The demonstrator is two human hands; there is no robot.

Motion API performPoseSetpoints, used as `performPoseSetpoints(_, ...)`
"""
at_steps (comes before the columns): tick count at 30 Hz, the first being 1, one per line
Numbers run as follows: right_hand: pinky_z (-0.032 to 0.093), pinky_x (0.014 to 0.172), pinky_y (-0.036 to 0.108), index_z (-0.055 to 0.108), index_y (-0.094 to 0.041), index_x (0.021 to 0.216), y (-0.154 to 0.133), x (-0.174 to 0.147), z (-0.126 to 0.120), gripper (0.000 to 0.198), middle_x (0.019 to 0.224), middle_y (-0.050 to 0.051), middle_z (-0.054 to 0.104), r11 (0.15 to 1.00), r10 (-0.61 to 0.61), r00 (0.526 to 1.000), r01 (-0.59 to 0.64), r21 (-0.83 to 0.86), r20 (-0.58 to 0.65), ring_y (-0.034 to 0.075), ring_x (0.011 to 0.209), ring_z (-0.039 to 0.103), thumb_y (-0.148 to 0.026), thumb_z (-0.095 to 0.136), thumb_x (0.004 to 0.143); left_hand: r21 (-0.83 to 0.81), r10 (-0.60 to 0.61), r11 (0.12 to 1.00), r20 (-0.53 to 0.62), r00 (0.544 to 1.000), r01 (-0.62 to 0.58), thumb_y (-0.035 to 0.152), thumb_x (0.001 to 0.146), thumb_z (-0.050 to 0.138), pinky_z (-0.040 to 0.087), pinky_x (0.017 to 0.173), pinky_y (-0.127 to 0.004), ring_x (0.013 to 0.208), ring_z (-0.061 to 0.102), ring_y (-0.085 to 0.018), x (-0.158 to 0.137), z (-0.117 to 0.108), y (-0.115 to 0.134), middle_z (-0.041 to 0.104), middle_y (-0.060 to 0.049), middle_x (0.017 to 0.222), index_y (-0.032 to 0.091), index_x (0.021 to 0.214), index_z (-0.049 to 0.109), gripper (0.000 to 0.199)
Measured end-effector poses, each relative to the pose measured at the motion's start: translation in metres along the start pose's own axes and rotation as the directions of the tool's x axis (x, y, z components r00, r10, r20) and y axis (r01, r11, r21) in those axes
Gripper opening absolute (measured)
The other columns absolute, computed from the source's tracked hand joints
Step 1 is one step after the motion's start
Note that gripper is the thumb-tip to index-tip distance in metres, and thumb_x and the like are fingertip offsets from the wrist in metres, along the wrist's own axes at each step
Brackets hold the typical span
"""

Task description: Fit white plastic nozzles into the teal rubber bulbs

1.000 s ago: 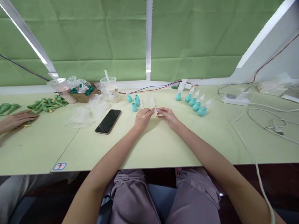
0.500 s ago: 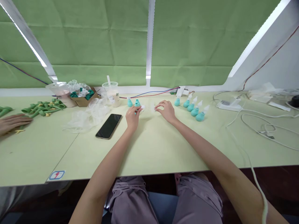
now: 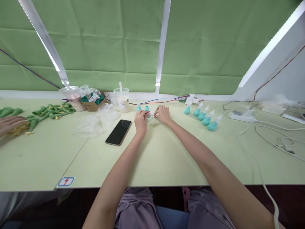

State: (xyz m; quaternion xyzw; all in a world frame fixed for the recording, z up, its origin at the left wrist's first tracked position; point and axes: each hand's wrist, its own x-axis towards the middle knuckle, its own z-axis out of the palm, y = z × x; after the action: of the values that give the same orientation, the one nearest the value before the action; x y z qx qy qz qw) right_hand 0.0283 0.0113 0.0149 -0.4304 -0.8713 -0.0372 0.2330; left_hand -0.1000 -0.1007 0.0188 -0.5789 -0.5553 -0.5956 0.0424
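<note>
My left hand (image 3: 141, 123) is closed in a pinch on a small white plastic piece (image 3: 151, 114). My right hand (image 3: 163, 114) meets it from the right, thumb and forefinger pinched at the piece's other side on a small translucent part; its exact shape is too small to make out. Just behind my left fingers stand a teal squeeze bulb (image 3: 139, 107) and an open-topped teal bulb (image 3: 146, 108), partly hidden by the hand. To the right, several teal bulbs with clear pointed nozzles (image 3: 206, 121) stand in a slanting row.
A black phone (image 3: 118, 132) lies left of my left forearm. Behind it are crumpled clear plastic bags (image 3: 95, 121), a drink cup (image 3: 122, 101) and a small cardboard box (image 3: 95, 105). Another person's hand (image 3: 11, 123) rests by green pieces (image 3: 54, 111). A power strip (image 3: 241, 117) and cables lie right.
My hands have come together, so the white piece and the translucent part now meet between my fingertips. The whole view has shifted slightly. The other person's hand has moved off some yellow bits.
</note>
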Motion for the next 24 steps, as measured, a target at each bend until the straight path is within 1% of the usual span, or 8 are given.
performPoseSetpoints(7,0.025,0.082,0.038,0.076,-0.028,0.076,0.000,0.001,0.005,0.009,0.105,0.006,0.061,1.000,-0.021,0.999,0.022,-0.015,0.041,0.023,0.100,0.044,-0.032,0.068,0.079,0.047,-0.025,0.999,0.016,1.000,0.024,0.021,0.087,0.055,0.041,0.071,-0.028,0.081,0.055,-0.017,0.000,0.000,-0.009,0.062,-0.005,0.085,0.021,0.083,0.068,0.013)
performPoseSetpoints(13,0.024,0.082,0.039,0.075,-0.027,0.076,0.002,0.003,0.003,0.006,0.103,0.005,0.064,1.000,-0.009,0.998,0.010,-0.016,0.069,0.023,0.101,0.046,-0.032,0.071,0.076,0.098,0.001,0.995,0.039,0.999,-0.005,0.024,0.089,0.053,0.039,0.072,-0.029,0.078,0.054,-0.017,-0.001,0.000,-0.013,0.061,-0.005,0.084,0.020,0.082,0.067,0.016)
performPoseSetpoints(24,0.023,0.083,0.039,0.074,-0.027,0.080,0.005,0.005,0.000,0.008,0.107,0.004,0.067,0.998,-0.019,0.993,0.026,-0.053,0.119,0.023,0.102,0.047,-0.032,0.068,0.078,0.183,0.036,0.982,0.112,0.993,-0.056,0.025,0.090,0.052,0.039,0.074,-0.028,0.078,0.055,-0.016,-0.002,0.000,-0.009,0.061,-0.003,0.084,0.019,0.084,0.065,0.015)
